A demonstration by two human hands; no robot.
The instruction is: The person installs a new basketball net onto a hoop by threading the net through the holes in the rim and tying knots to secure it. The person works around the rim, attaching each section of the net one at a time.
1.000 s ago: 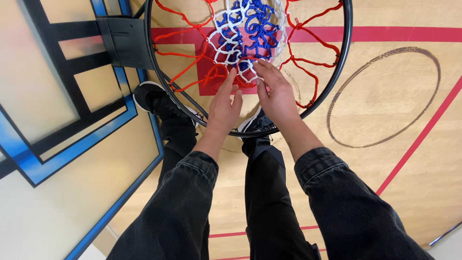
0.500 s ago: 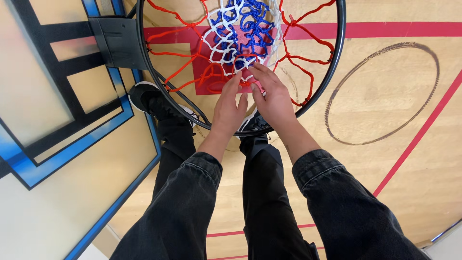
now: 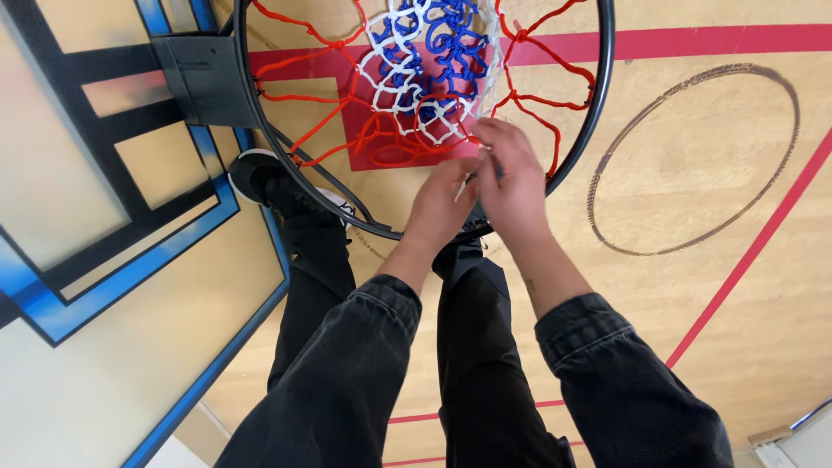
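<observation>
While we look straight down through the hoop, our right hand (image 3: 511, 178) sits at the near rim (image 3: 598, 104) with its fingers curled over the lowest loops of the net (image 3: 425, 78), pinching cord between thumb and fingertips. Our left hand (image 3: 440, 206) is just beside it and a little lower, touching it, its fingers bent upward around a short pale strand or cord end; whether that strand belongs to the net or is a separate tie we cannot tell. Both hands are closed on cord, neither lies loose. We judge they are held so close because the work is fine: one hand steadies the mesh while the other handles the end.

Above the hands the net bunches toward the middle of the ring, white and blue cords gathered in a knot-like cluster, red cords fanning out to the black rim and hooked on around it. At the far left edge of the rim the black bracket (image 3: 204, 78) joins it to the backboard (image 3: 78, 173), a clear panel with black and blue borders.

Our dark sleeves (image 3: 364, 347) reach up from the bottom edge. Below them stand our dark trousers and a black shoe (image 3: 260, 178), and far beneath lies the wooden gym floor (image 3: 693, 165) with red lines and a dark ring mark.
</observation>
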